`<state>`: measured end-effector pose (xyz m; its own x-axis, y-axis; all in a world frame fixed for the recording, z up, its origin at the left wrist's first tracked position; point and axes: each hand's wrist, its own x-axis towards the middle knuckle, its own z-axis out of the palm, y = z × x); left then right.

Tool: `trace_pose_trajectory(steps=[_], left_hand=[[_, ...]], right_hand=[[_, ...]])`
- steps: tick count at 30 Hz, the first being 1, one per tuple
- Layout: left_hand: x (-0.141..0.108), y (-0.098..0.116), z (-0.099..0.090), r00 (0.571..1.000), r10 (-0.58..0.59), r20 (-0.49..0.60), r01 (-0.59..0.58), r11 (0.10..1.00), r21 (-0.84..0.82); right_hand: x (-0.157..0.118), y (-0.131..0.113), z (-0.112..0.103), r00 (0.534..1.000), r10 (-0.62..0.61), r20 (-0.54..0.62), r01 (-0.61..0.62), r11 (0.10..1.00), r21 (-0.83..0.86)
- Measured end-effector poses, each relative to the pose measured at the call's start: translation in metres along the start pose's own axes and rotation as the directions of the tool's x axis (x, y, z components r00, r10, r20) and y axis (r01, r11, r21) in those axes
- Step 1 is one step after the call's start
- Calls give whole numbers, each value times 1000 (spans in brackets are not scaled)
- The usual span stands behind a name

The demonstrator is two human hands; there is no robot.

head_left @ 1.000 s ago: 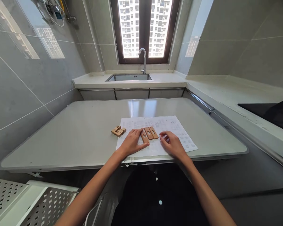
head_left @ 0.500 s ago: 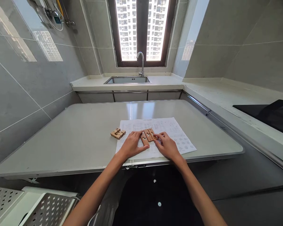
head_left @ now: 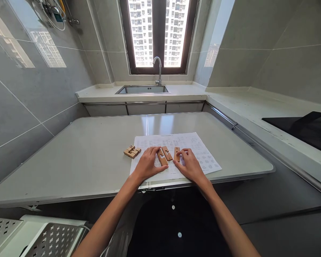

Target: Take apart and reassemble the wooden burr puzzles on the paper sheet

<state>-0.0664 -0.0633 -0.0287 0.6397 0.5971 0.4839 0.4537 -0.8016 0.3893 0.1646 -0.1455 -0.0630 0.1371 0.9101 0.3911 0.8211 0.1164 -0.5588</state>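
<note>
My left hand [head_left: 148, 162] has its thumb and index finger at the two ends of a notched wooden puzzle piece [head_left: 162, 157]. To the right of that piece, a second notched wooden piece [head_left: 166, 153] lies on the printed paper sheet [head_left: 187, 139], touched by neither hand. My right hand [head_left: 188, 164] has its fingers closed on a third wooden piece [head_left: 176, 151], which stands apart from the other two. Part of this third piece is hidden behind the fingers. Left of the sheet, several more wooden pieces [head_left: 132, 151] sit grouped together on the white folding table [head_left: 82, 157].
Beyond the table's far edge is a counter with a sink [head_left: 141, 90] and a faucet [head_left: 157, 69]. A black object [head_left: 296, 123] lies on the right counter [head_left: 240, 103]. Perforated white panels [head_left: 53, 239] are below the table at lower left.
My right hand has moved the right-hand piece away from the middle one and turned it more upright in view. My left hand keeps its grip. The camera view has shifted slightly.
</note>
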Motion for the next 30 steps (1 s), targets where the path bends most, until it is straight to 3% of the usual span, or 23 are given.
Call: trace_pose_trajectory(steps=[7,15,19,21,24,26,28,30], left_hand=[[0,3,-3,1000,25,-15,-25,1000,-5],[1,9,-8,994,77,-76,-80,996,-26],[2,7,-6,988,17,-154,-28,997,-71],[3,7,-6,982,3,-190,-20,996,-87],[3,9,-7,976,41,-213,-57,996,-70],[3,11,-9,975,64,-214,-79,995,-65],[3,12,-10,977,68,-201,-85,993,-79],[2,13,-10,982,62,-179,-81,992,-100]], right_hand=[[3,6,4,997,-52,-57,52,999,7],[2,-1,-3,993,61,-104,-54,996,66],[3,-9,-10,978,93,-189,-34,955,295],[3,-15,-14,983,155,-103,-73,830,553],[1,-25,-20,976,150,156,-209,463,861],[0,-30,-24,972,62,227,-236,250,939],[-1,-34,-25,971,-9,239,-236,141,962],[-1,-37,-25,967,-53,251,-242,133,961]])
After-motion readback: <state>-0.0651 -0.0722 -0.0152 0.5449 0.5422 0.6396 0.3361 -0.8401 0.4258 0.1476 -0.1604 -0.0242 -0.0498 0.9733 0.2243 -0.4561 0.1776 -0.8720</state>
